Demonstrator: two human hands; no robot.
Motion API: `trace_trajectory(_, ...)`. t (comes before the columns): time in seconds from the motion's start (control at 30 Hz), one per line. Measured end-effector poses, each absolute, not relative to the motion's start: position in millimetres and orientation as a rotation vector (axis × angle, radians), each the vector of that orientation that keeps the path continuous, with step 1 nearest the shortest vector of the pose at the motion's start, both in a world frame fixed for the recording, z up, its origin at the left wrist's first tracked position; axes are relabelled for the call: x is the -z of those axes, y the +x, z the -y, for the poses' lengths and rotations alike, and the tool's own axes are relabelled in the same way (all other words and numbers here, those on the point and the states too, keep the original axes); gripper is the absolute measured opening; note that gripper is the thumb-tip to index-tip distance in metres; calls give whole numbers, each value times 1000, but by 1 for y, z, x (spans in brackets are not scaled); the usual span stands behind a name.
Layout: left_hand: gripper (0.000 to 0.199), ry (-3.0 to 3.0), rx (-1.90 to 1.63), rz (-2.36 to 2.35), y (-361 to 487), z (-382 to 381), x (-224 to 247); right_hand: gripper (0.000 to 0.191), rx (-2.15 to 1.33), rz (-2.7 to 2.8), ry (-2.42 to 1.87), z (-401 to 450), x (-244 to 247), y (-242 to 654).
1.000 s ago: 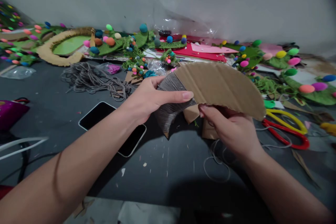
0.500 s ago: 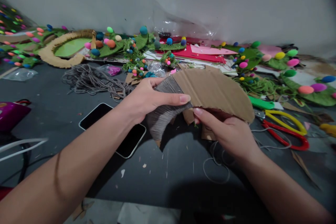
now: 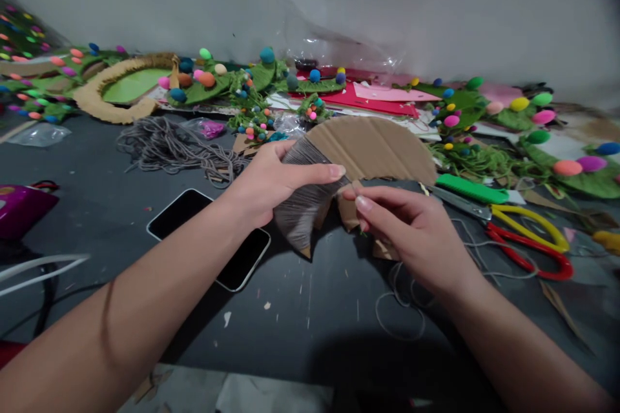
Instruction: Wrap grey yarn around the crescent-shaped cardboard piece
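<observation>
My left hand grips a cardboard crescent, thumb on top and fingers behind it. Grey cord is wound in tight rows around the crescent's left part, leaving a bare brown tip at the lower end. Just below the inner edge, where the winding stops, my right hand is closed in a pinch on the cord's working strand, which is mostly hidden by the fingers. Loose loops of thin cord lie on the table under that hand.
Scissors with yellow and red handles and a green-handled cutter lie at the right. A phone rests beneath my left forearm. Behind are a grey cord heap, a tan fringed crescent and green decorations with coloured balls.
The crescent has turned, its bare right end shifting left and uncovering the scissor blades. My right fingers have come off its lower edge and pinch slightly higher.
</observation>
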State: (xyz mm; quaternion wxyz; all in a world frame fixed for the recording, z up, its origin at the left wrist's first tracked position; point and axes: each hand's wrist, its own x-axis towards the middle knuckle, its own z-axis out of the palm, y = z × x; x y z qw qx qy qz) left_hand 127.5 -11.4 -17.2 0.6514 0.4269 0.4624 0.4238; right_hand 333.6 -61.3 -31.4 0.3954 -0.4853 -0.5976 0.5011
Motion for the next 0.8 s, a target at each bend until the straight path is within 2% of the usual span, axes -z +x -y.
trace_trajectory(0.2,32,1123,-964,-1211,128,10,20,9,-360,2068,-1149,62,21,343)
trace_trajectory(0.3,32,1213,-850,-1243,128,12,21,5,-92,2340,-1018,57,12,356)
trace_trajectory(0.43,32,1311,-730,-1233,124,11,22,5,-268,2585,-979,54,-1,376)
trace_trajectory(0.57,32,1356,-716,-1274,120,8,21,9,-468,2529,-963,55,-7,389)
trace_trajectory(0.8,33,1502,-358,-1145,123,15,11,14,-154,2494,-852,56,-9,384)
